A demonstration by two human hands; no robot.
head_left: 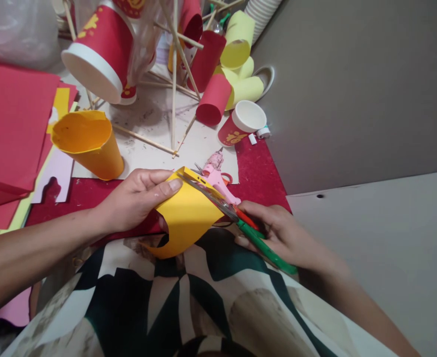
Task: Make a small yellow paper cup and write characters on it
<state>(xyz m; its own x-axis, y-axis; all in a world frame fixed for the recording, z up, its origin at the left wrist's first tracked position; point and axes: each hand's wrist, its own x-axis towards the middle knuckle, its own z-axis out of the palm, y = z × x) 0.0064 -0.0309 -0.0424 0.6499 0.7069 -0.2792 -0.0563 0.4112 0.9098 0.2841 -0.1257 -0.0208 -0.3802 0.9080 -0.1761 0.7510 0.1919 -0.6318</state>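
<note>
Head view: scissors (pixel 236 216) on a curved yellow sheet (pixel 189 213)

At the centre of the frame, the left hand (pixel 140 198) pinches the yellow sheet by its upper left corner, thumb on top. Right of centre, the right hand (pixel 278 233) is closed around the red and green handles of the scissors. Their blades slant toward the upper left along the sheet's far edge, a narrow strip lying beyond them; how wide they are parted, I cannot tell.

Below, a patterned garment (pixel 147 297) fills the bottom of the frame. Just past the blades lies a pink glue gun (pixel 216 173). Left of centre, an orange paper tube (pixel 103 148) leans on a white board (pixel 147 134). Right of upper centre sit a red-and-white cup (pixel 231 131), a red paper tube (pixel 214 101) and pale yellow tubes (pixel 237 42). Wooden sticks (pixel 174 79) cross at top centre, beside a large red cup (pixel 110 44). Red sheets (pixel 14 124) are piled at the left edge.
</note>
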